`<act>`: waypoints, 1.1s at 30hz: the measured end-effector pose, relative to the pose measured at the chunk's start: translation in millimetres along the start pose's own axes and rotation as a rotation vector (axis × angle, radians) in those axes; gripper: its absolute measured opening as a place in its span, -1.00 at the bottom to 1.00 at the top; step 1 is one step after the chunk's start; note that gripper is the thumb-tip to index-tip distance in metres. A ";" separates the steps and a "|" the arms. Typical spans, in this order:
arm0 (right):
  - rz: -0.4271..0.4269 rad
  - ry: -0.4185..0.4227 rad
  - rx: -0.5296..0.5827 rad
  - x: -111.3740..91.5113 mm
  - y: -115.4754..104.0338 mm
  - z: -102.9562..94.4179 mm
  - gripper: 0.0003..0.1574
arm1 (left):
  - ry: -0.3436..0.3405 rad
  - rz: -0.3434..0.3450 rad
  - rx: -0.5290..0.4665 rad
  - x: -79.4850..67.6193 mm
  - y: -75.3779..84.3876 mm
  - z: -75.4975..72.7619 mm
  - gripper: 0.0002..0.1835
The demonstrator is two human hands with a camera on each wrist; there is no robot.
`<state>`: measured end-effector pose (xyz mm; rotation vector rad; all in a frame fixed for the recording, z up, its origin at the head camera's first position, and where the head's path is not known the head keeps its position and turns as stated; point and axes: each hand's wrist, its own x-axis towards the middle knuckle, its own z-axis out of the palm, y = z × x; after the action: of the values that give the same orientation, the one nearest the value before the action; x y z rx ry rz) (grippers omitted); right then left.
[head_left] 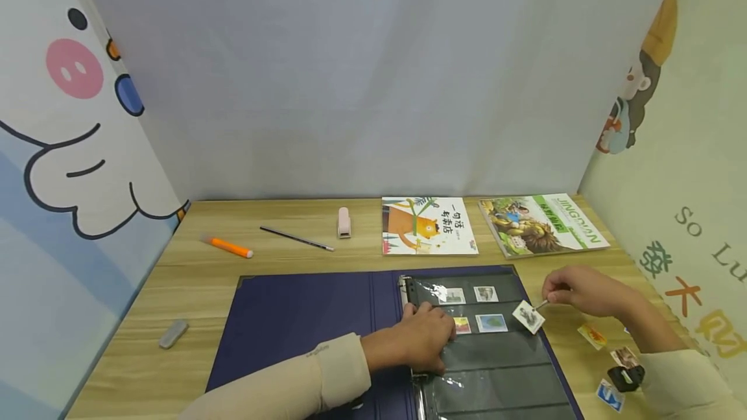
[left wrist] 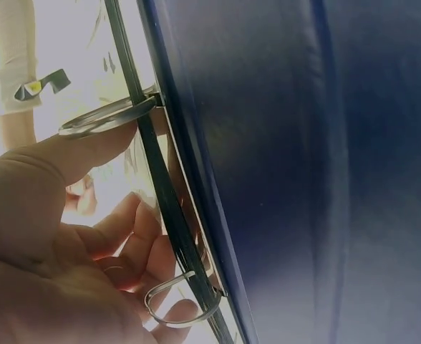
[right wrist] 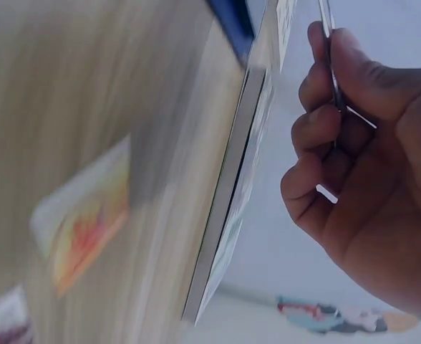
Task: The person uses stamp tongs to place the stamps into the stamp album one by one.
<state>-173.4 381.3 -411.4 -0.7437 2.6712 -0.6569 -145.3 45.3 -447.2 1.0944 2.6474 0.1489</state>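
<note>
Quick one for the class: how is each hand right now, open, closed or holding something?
Left hand: open, resting on the album.
Right hand: closed, holding tweezers with a stamp at their tip.

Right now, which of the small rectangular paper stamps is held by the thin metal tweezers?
The white-bordered grey stamp that the tweezers in the right hand grip; the other visible stamps lie on the black album page or to its right, untouched by tweezers.

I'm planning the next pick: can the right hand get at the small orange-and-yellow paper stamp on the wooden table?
Probably yes: the orange-and-yellow stamp lies uncovered near the right hand. But its slim silver tweezers hold a white-bordered grey stamp, which likely needs setting down first.
</note>
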 end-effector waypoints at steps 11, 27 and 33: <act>-0.112 -0.038 -0.085 55.8 -31.1 23.7 -0.84 | 0.017 0.033 -0.035 -5.8 -4.6 -0.3 -0.34; -0.272 -0.181 -0.097 84.5 -71.8 60.6 -0.81 | 0.030 0.062 -0.049 -6.6 -13.8 4.3 -0.32; -0.302 -0.189 -0.127 84.4 -77.3 63.7 -0.84 | 0.025 0.064 -0.056 -6.7 -15.1 5.3 -0.33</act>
<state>-186.4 254.1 -440.0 -1.1972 2.4671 -0.4614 -149.4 29.9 -453.9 1.1664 2.6143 0.2493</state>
